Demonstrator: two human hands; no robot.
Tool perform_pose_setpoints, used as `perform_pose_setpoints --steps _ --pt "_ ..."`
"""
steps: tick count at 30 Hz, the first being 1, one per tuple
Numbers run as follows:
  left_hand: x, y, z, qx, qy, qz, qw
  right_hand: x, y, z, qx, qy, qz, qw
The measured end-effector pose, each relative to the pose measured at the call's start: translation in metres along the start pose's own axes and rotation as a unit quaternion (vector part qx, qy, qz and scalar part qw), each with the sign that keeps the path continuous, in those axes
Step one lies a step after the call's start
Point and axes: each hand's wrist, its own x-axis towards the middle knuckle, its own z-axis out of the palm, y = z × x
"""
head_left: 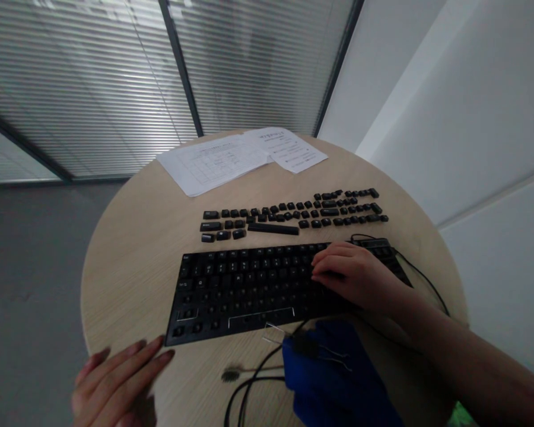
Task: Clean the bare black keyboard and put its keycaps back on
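Note:
A black keyboard (244,293) lies on the round table, its upper rows still capped and bare switches showing in the lower rows. Over its right half, my right hand (349,267) has thumb and fingers pinched together at the keys; whatever they hold is hidden. My left hand (120,382) rests at the keyboard's lower left corner, fingers stretched out and touching its edge. Behind the keyboard, loose black keycaps are laid out in rows, among them a long spacebar (272,228).
A blue cloth (338,379) lies in front, with a wire keycap puller (306,345) on it. Nearby are a small brush (231,373) and a looping black cable (244,394). Printed papers (222,163) lie at the table's (124,237) far side, before blinds.

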Motion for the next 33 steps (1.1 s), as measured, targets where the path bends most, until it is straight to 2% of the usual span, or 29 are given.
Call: perform_pose_setpoints --steps 4,16,28,33 --pt "0.003 0.002 0.001 -0.001 0.006 0.009 1.000 -0.001 0.002 0.002 -0.031 0.015 0.007 0.999" --pt "0.017 0.030 -0.006 0.005 -0.016 -0.036 0.999 -0.002 0.005 0.001 -0.039 0.025 -0.023 0.999" --pt "0.018 0.033 -0.008 0.009 -0.024 -0.056 0.998 -0.002 0.008 0.004 -0.045 0.045 -0.039 0.997" --pt "0.017 0.035 -0.005 0.003 -0.005 -0.065 0.998 -0.002 0.006 0.001 -0.044 0.024 -0.031 0.998"
